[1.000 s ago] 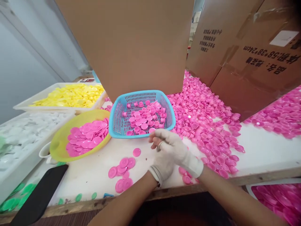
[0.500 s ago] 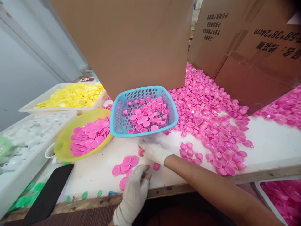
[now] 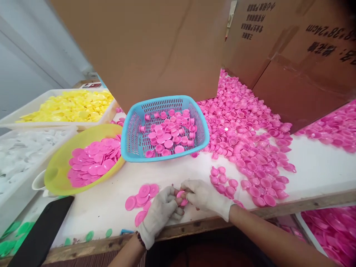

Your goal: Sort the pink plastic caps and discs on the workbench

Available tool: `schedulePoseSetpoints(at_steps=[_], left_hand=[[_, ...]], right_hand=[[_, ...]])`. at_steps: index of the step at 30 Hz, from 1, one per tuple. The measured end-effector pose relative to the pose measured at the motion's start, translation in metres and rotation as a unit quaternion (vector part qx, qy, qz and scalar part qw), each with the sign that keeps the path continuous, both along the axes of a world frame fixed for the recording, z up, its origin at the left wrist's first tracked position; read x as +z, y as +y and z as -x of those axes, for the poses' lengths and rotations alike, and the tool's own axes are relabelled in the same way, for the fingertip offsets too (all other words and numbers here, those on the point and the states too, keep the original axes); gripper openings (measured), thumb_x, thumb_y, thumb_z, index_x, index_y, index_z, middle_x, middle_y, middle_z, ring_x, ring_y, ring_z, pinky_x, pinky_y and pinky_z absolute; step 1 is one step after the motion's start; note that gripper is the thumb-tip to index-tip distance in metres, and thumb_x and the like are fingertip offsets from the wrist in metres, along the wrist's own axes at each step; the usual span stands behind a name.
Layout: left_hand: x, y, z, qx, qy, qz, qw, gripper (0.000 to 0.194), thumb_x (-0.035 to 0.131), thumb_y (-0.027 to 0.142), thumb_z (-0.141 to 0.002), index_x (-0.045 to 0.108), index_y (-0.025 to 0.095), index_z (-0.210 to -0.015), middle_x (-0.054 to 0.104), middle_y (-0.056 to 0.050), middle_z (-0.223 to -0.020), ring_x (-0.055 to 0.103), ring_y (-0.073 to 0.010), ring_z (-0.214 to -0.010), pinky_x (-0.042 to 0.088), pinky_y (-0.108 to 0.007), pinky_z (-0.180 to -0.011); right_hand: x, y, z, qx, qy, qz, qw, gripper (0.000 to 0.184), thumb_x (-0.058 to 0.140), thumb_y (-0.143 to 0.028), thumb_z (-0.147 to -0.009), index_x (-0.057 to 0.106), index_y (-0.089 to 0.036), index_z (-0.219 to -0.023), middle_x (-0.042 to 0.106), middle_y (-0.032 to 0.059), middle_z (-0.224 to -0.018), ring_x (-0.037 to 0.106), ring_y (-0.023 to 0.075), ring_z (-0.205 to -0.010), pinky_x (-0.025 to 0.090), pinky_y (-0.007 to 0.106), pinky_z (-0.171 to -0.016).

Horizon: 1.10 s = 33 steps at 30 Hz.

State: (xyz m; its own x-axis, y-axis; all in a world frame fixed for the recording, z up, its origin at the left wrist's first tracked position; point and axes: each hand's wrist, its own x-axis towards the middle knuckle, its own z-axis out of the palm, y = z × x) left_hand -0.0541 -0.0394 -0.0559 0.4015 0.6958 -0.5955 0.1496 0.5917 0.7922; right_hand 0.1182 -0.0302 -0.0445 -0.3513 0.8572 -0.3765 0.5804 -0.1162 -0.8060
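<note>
Between my gloved hands, near the table's front edge, is a small round pink plastic piece (image 3: 182,198). My left hand (image 3: 162,207) pinches it from the left, and my right hand (image 3: 204,194) grips it from the right. Fingers hide part of it. Just left of my left hand lie several flat pink discs (image 3: 144,191). To the right of my right hand sits a small group of pink cup-shaped pieces (image 3: 222,180). Beyond the hands stands a blue basket (image 3: 167,160) holding pink pieces.
A yellow bowl (image 3: 52,174) of pink discs stands at left, beside trays of white pieces (image 3: 30,144) and yellow pieces (image 3: 69,105). A black phone-like slab (image 3: 41,233) lies at front left. Large cardboard boxes (image 3: 155,48) rise behind, with a heap of pink cups (image 3: 244,122) at right.
My right hand has moved back from near the basket towards my left hand. Both hands now meet on the pink piece. The view has shifted slightly.
</note>
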Motion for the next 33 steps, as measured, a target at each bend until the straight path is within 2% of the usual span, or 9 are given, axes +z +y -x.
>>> schedulePoseSetpoints(at_steps=[6,13,20,24,25,27,30,31,33], left_hand=[[0.005,0.008,-0.005,-0.028,0.046,-0.021,0.998,0.031,0.061,0.042,-0.075,0.045,0.017,-0.084,0.059,0.002,-0.054,0.054,-0.0096,-0.045,0.043,-0.02,-0.046],[0.013,0.011,-0.01,-0.045,0.063,-0.093,0.993,0.028,0.058,0.039,-0.078,0.043,0.017,-0.086,0.058,0.003,-0.058,0.052,-0.0084,-0.047,0.042,-0.019,-0.045],[0.015,0.013,-0.011,-0.061,0.074,-0.097,0.991,0.037,0.063,0.039,-0.073,0.039,0.019,-0.092,0.054,0.006,-0.054,0.052,-0.0101,-0.043,0.041,-0.019,-0.042],[0.011,0.008,0.0,-0.072,0.034,-0.101,0.992,0.042,0.058,0.034,-0.074,0.038,0.019,-0.107,0.053,0.005,-0.066,0.052,-0.0091,-0.045,0.043,-0.021,-0.043],[0.009,0.007,0.002,-0.07,0.054,-0.124,0.988,0.037,0.055,0.033,-0.076,0.04,0.019,-0.107,0.053,0.004,-0.068,0.051,-0.0091,-0.045,0.043,-0.022,-0.044],[0.007,0.008,-0.001,-0.057,0.135,-0.228,0.963,0.026,0.049,0.029,-0.08,0.046,0.018,-0.104,0.056,0.0,-0.076,0.055,-0.0122,-0.055,0.048,-0.028,-0.055],[0.008,0.021,-0.027,-0.059,0.166,-0.404,0.898,0.025,0.052,0.02,-0.078,0.056,0.018,-0.102,0.058,-0.009,-0.108,0.056,-0.0218,-0.098,0.042,-0.041,-0.092],[0.009,0.028,-0.04,-0.065,0.13,-0.424,0.894,0.028,0.053,0.018,-0.077,0.058,0.019,-0.104,0.054,-0.01,-0.118,0.051,-0.0235,-0.109,0.035,-0.043,-0.1],[0.011,0.044,-0.07,-0.063,0.013,-0.383,0.921,0.03,0.056,0.019,-0.078,0.057,0.019,-0.108,0.052,-0.009,-0.123,0.047,-0.0227,-0.115,0.034,-0.043,-0.102]], right_hand=[[-0.003,0.008,-0.001,-0.007,0.079,0.209,0.975,0.012,0.043,-0.023,-0.085,0.044,-0.022,-0.097,0.052,-0.0067,-0.054,0.049,0.0073,-0.034,0.035,0.014,-0.035],[0.006,0.023,0.0,0.0,0.082,0.259,0.962,0.008,0.043,-0.019,-0.087,0.038,-0.022,-0.093,0.05,-0.0081,-0.044,0.048,0.008,-0.032,0.039,0.015,-0.038],[0.003,0.014,0.0,0.009,0.039,0.177,0.983,0.003,0.043,-0.022,-0.086,0.043,-0.019,-0.084,0.052,-0.005,-0.05,0.048,0.0087,-0.034,0.036,0.016,-0.036],[0.028,0.011,-0.012,-0.024,0.072,0.047,0.996,0.002,0.048,-0.018,-0.08,0.048,-0.017,-0.078,0.052,-0.0037,-0.053,0.051,0.0087,-0.042,0.039,0.018,-0.042],[0.039,0.011,-0.017,-0.056,0.14,0.005,0.989,0.003,0.047,-0.018,-0.08,0.05,-0.017,-0.082,0.056,-0.0018,-0.059,0.055,0.0097,-0.049,0.042,0.019,-0.046],[0.06,0.012,-0.029,-0.137,0.309,-0.057,0.939,0.018,0.046,-0.021,-0.083,0.048,-0.019,-0.101,0.063,0.0035,-0.083,0.063,0.0127,-0.066,0.049,0.024,-0.057],[0.078,0.016,-0.041,-0.228,0.433,-0.094,0.867,0.033,0.049,-0.031,-0.085,0.041,-0.022,-0.116,0.061,0.0075,-0.105,0.066,0.0157,-0.078,0.052,0.029,-0.065],[0.078,0.016,-0.042,-0.241,0.433,-0.097,0.863,0.033,0.051,-0.033,-0.085,0.043,-0.022,-0.115,0.062,0.0071,-0.102,0.066,0.0155,-0.076,0.051,0.028,-0.063],[0.073,0.015,-0.038,-0.245,0.405,-0.085,0.877,0.028,0.054,-0.035,-0.083,0.048,-0.019,-0.106,0.063,0.0051,-0.09,0.064,0.0143,-0.069,0.049,0.026,-0.058]])
